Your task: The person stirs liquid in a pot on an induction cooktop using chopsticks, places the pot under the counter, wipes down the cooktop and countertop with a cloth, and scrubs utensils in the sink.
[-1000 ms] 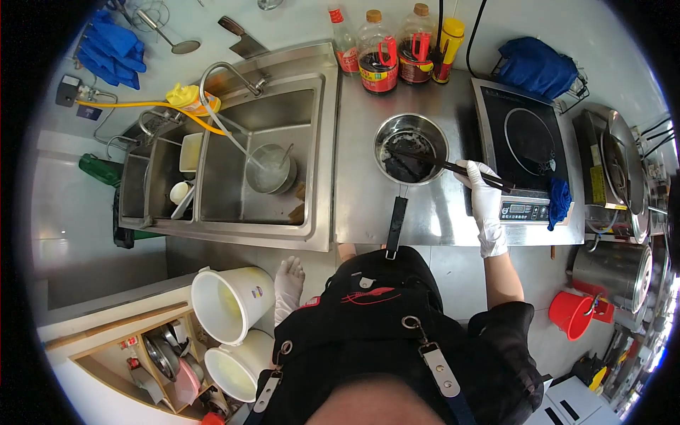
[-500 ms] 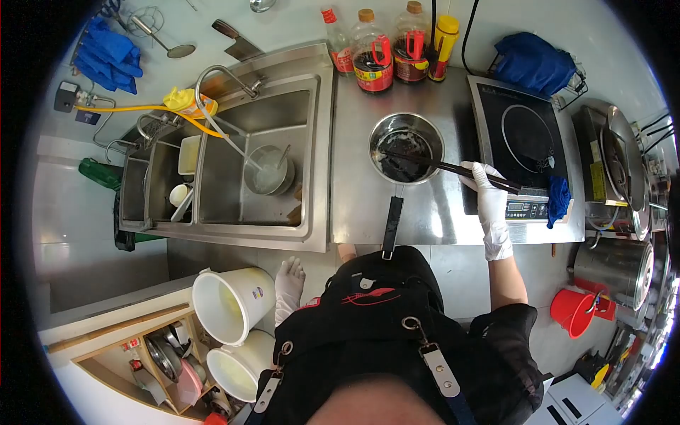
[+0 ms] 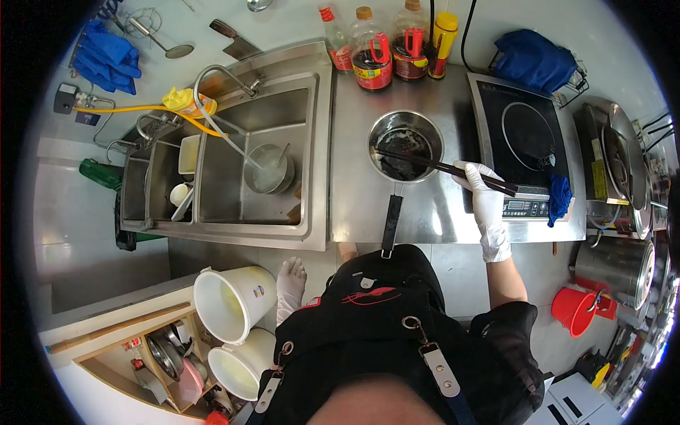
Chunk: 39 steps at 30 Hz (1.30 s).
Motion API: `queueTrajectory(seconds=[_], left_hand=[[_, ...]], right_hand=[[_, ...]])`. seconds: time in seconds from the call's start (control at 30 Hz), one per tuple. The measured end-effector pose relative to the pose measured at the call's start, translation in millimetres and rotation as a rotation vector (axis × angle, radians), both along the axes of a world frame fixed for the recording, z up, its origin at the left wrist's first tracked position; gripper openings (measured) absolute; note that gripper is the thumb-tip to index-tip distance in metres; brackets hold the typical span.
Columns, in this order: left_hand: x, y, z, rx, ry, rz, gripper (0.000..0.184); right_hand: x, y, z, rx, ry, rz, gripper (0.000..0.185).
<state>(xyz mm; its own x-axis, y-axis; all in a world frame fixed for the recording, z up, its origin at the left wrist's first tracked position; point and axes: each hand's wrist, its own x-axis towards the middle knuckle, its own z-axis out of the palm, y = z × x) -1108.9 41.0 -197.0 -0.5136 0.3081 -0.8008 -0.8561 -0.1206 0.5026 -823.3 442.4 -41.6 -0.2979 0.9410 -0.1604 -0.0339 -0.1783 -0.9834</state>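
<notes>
My right hand [image 3: 484,202], in a white glove, is closed around a pair of long dark chopsticks [image 3: 453,168]. Their far ends reach into a steel saucepan [image 3: 378,167] on the counter, which holds dark liquid with pale foam or glints on it. The pan's black handle [image 3: 392,223] points toward my body, and no hand is on it. Beside my apron, below the counter edge, my left hand [image 3: 290,287] hangs gloved with its fingers loosely stretched out, holding nothing. A white bucket [image 3: 263,297] is nearest to it.
Left of the counter is a steel sink [image 3: 315,156] with a metal pot [image 3: 269,183] under a hose. Several sauce bottles [image 3: 372,60] line the wall. To the right sits an induction cooker [image 3: 528,117] with a blue cloth [image 3: 559,200]. A red bucket [image 3: 572,312] stands on the floor.
My right hand has shifted slightly left, and the chopstick tips have slid a little left inside the saucepan. The left hand stays almost where it was.
</notes>
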Motion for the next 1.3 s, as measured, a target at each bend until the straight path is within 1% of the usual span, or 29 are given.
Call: queueTrajectory(seconds=[0.07, 0.17, 0.27, 0.37, 0.47, 0.53, 0.6, 0.63, 0.73, 0.83, 0.93, 0.97, 1.07, 1.1, 1.13, 1.2, 1.3], left_hand=[[0, 0, -2, 0.007, 0.001, -0.007, 0.036], [-1, 0, -4, 0.0, 0.016, -0.022, 0.036], [1, 2, -3, -0.034, 0.04, -0.033, 0.037], [2, 3, -2, -0.031, 0.037, -0.024, 0.037], [4, 1, -4, -0.018, 0.035, -0.023, 0.037], [4, -2, -7, -0.008, 0.032, -0.034, 0.037], [4, -4, -9, -0.002, 0.034, -0.037, 0.038], [5, -5, -10, 0.001, 0.036, -0.035, 0.038], [5, -6, 0, 0.05, 0.005, 0.003, 0.036], [1, -16, -4, 0.053, 0.026, 0.026, 0.035], [3, -26, -4, 0.033, 0.021, 0.067, 0.034], [4, -30, -6, 0.029, 0.003, 0.087, 0.034], [4, -39, -10, 0.021, -0.035, 0.1, 0.033], [2, -45, -16, 0.017, -0.038, 0.09, 0.033], [-1, -49, -22, 0.012, -0.042, 0.081, 0.033], [-3, -47, -19, -0.035, -0.009, 0.046, 0.039], [-11, -44, -14, -0.057, 0.023, 0.014, 0.042]], right_hand=[[0, -3, 2, 0.056, -0.045, 0.016, 0.017], [-2, -8, 5, 0.096, -0.016, 0.022, 0.016], [0, -13, 18, 0.137, -0.125, 0.056, 0.022], [1, -15, 20, 0.163, -0.024, -0.023, 0.016], [5, -18, 32, 0.105, 0.101, -0.049, 0.016], [13, -15, 28, 0.047, 0.072, -0.093, 0.021], [14, -13, 25, 0.056, 0.243, -0.105, 0.025], [18, -10, 16, 0.039, 0.264, -0.079, 0.029], [8, -11, 12, 0.009, 0.353, -0.051, 0.033], [-9, -13, 16, 0.022, 0.448, 0.004, 0.031], [-28, -21, 25, 0.045, 0.517, 0.075, 0.033], [-33, -23, 28, 0.042, 0.511, 0.078, 0.034], [-26, -20, 33, 0.101, 0.373, 0.042, 0.031], [-20, -20, 39, 0.107, 0.397, 0.018, 0.027], [-10, -20, 44, 0.139, 0.333, -0.017, 0.025], [6, -21, 50, 0.185, 0.212, -0.08, 0.025], [13, -19, 37, 0.158, 0.126, -0.138, 0.023]])
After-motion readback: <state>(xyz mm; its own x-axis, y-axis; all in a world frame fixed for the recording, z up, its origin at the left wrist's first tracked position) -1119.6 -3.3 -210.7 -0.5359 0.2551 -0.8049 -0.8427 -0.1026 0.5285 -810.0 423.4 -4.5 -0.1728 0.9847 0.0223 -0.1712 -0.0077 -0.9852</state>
